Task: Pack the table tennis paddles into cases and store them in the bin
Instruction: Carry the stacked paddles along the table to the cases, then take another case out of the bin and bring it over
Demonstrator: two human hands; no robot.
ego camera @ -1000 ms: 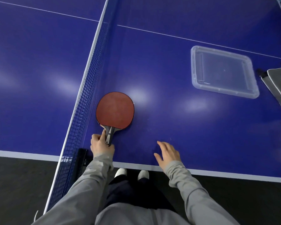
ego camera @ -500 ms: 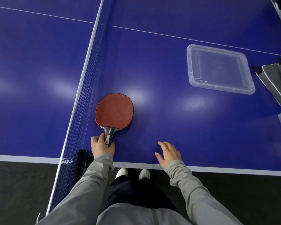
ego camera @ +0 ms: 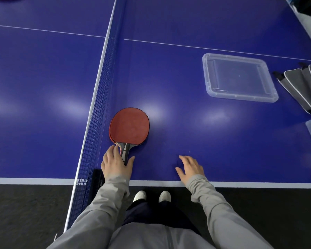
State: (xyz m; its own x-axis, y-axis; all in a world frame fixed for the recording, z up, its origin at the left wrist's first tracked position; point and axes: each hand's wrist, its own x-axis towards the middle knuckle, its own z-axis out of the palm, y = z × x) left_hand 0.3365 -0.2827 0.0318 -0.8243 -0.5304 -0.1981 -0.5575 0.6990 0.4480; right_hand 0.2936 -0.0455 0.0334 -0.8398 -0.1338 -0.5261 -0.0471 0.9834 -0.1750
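Your left hand (ego camera: 116, 165) lies over the handle of the red paddle (ego camera: 129, 126), fingers spread and not wrapped around it. The paddle rests flat on the blue table (ego camera: 187, 78), just beside the net (ego camera: 99, 108). Your right hand (ego camera: 190, 167) is open on the table, empty. A clear lid (ego camera: 239, 77) and grey cases (ego camera: 305, 87) lie well to the right.

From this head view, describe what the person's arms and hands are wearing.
Both arms wear long, loose light-grey sleeves reaching the wrists, with slightly gathered cuffs. The left hand and right hand are bare: no gloves, rings or watch visible. No markings show on the sleeves.
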